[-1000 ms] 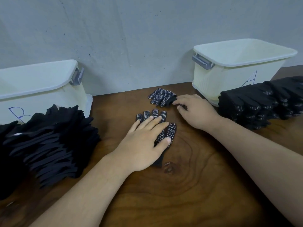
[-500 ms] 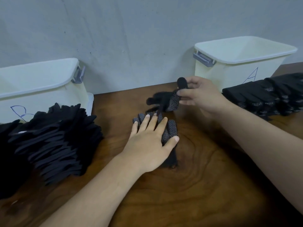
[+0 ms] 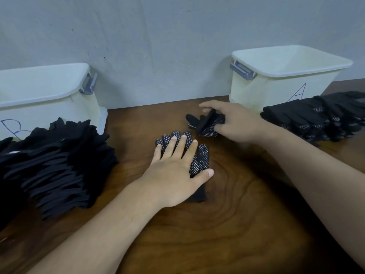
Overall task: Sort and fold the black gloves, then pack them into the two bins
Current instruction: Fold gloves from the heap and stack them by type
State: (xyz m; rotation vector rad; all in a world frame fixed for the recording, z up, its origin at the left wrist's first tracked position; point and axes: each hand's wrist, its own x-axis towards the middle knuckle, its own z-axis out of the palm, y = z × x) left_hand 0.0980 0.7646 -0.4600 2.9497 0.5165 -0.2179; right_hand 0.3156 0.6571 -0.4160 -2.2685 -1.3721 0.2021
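At the far left of the table [image 3: 237, 224], against the wall [image 3: 158, 46], stands the left bin [image 3: 49, 99], one of two cream bins, marked with a blue B and fitted with a grey handle. Touching its front is the left pile [image 3: 59, 165] of plain black gloves, one of two piles; the gloves in it lie too close together to count.

In the middle lie two loose gloves, both black with white dots. The left hand [image 3: 175, 175] rests palm down on the flat glove [image 3: 199, 161], its four fingers and thumb straight and spread, pressing the glove to the wood. The glove's fingertips show past the person's own, and its cuff shows by the wrist.

Just beyond and to the right, apart from the first, is the folded glove [image 3: 205, 123], on the table with one flap standing up. The right hand [image 3: 237, 123] holds it, fingers curled on the cloth and one finger stretched out above it.

To the right stands the right bin [image 3: 276, 89], marked with a blue A, with a grey handle on its left end. In front of it lies the right pile [image 3: 316, 119], black gloves with dots, again too many to count.
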